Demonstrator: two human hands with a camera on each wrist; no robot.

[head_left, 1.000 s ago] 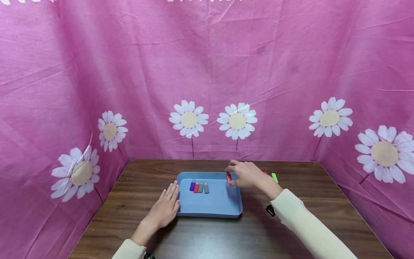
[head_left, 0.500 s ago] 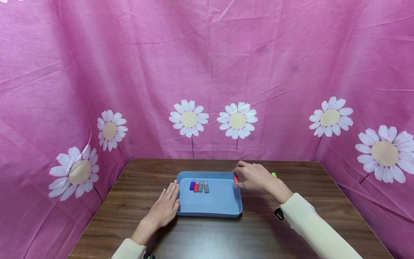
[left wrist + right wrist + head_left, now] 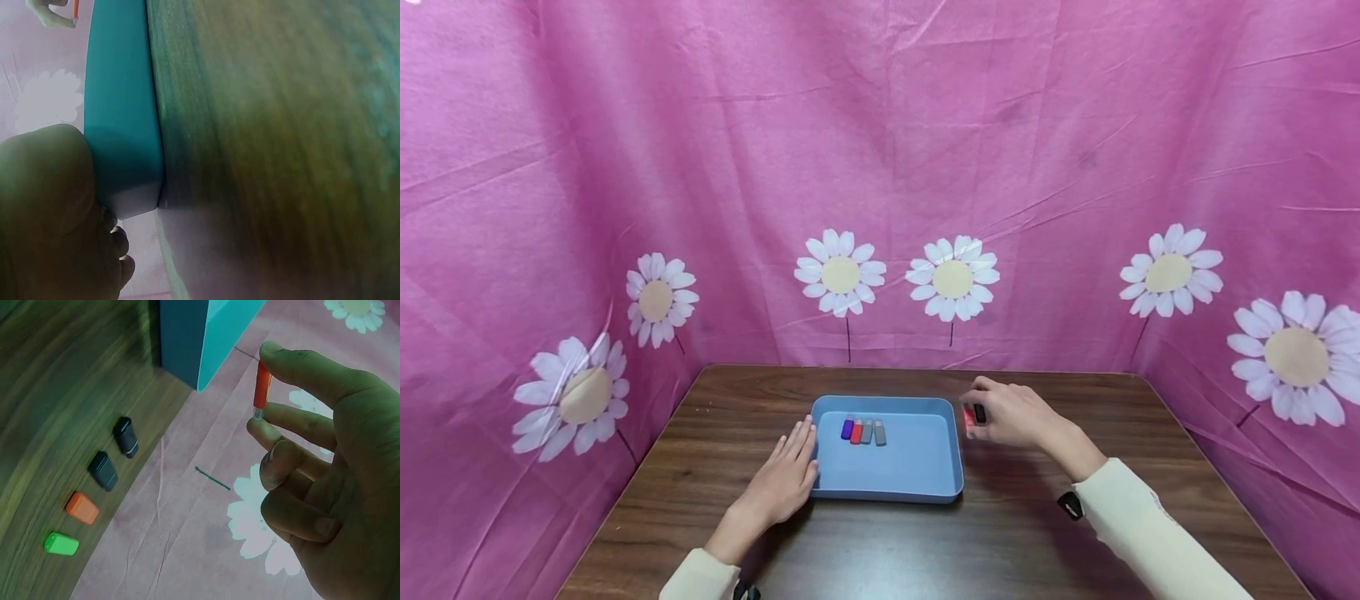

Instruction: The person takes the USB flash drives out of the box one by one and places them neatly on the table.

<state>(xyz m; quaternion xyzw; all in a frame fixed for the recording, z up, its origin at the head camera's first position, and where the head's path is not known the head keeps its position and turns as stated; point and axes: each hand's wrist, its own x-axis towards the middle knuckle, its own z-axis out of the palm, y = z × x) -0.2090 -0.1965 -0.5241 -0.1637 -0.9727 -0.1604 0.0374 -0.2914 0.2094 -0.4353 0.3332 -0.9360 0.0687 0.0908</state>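
My right hand (image 3: 1018,415) pinches a red USB flash drive (image 3: 968,417) between thumb and fingertips, just past the tray's right rim. The right wrist view shows the drive (image 3: 262,386) upright, its clear or metallic end downward. My left hand (image 3: 778,475) lies with straight fingers along the left side of the blue tray (image 3: 917,475). Inside the tray sit a purple drive (image 3: 847,429), a red drive (image 3: 856,432) and two grey drives, side by side toward the back left.
On the table right of the tray lie a black drive (image 3: 126,437), a dark grey one (image 3: 103,470), an orange-red one (image 3: 82,507) and a bright green one (image 3: 61,544), in a row. A pink flowered curtain (image 3: 895,167) encloses the wooden table (image 3: 880,550).
From over the right part of the tray, my right hand has carried the red flash drive rightward beyond its rim. The left hand and the tray have stayed put.
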